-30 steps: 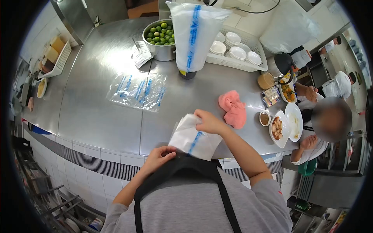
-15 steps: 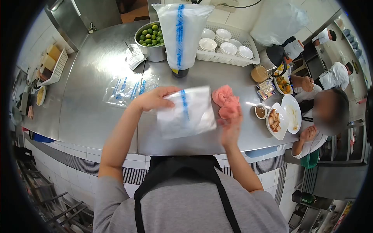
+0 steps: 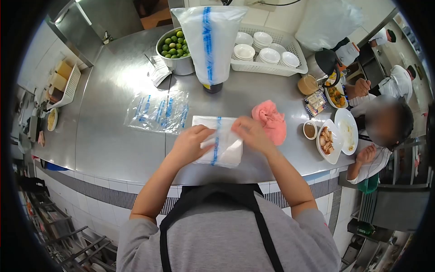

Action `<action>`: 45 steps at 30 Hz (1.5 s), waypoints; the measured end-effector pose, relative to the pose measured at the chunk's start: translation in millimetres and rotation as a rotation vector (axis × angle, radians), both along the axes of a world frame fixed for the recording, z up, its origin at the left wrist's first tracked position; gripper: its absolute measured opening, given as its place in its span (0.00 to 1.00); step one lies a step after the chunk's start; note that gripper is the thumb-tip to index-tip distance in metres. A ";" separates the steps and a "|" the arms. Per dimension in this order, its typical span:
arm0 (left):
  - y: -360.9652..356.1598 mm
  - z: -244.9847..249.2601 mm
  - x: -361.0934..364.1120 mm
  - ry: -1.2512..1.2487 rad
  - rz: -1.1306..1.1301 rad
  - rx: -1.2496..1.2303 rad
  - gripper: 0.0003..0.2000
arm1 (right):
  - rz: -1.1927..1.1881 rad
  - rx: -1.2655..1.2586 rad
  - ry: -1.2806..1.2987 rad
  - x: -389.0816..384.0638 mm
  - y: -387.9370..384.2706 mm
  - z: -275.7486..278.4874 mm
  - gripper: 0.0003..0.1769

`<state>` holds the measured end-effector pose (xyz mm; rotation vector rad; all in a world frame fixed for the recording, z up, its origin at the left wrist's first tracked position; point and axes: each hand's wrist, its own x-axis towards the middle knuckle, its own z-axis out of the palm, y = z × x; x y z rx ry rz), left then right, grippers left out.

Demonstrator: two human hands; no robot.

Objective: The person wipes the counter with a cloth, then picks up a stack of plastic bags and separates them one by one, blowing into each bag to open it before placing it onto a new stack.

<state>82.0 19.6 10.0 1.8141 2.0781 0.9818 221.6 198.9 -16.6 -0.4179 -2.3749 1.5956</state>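
A folded stack of clear plastic bags [image 3: 218,156] with a blue printed stripe lies flat at the front of the steel counter. My left hand [image 3: 192,144] rests over its left side, thumb and fingers apart. Over the stack's upper right corner is my right hand [image 3: 254,133], its fingers bent and slightly blurred. A crumpled pink cloth [image 3: 272,122] sits just beyond that hand. Left of the stack, an opened printed plastic wrapper [image 3: 158,111] is spread on the counter.
A tall plastic-bag bundle [image 3: 219,50] stands upright at the back, beside a pot of green limes [image 3: 179,63] and a white basket [image 3: 272,68] of small bowls. At right, a person [image 3: 387,122] sits near plates of food [image 3: 327,143] and a sauce cup [image 3: 310,130].
The bag stack has come down flat onto the counter, turned straighter. My right hand has left the pink cloth and moved left to the stack; my left hand has shifted down and right.
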 end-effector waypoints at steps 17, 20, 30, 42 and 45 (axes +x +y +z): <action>72.6 41.8 -58.7 -0.943 0.281 0.469 0.05 | -0.196 -0.148 0.291 -37.1 27.7 89.0 0.04; 74.7 49.9 -61.4 -0.824 0.305 0.372 0.04 | -0.061 -0.079 0.395 -38.5 38.9 100.5 0.05; 67.4 89.8 -60.7 -0.787 0.217 0.256 0.05 | -0.037 -0.287 0.061 -47.0 34.8 130.3 0.05; 61.0 82.5 -67.7 -0.669 -0.232 0.046 0.08 | 0.046 -0.658 0.553 -44.2 24.0 108.8 0.13; 58.2 102.8 -66.2 -0.610 -0.468 0.231 0.08 | 0.094 -0.967 0.577 -44.2 10.4 120.2 0.15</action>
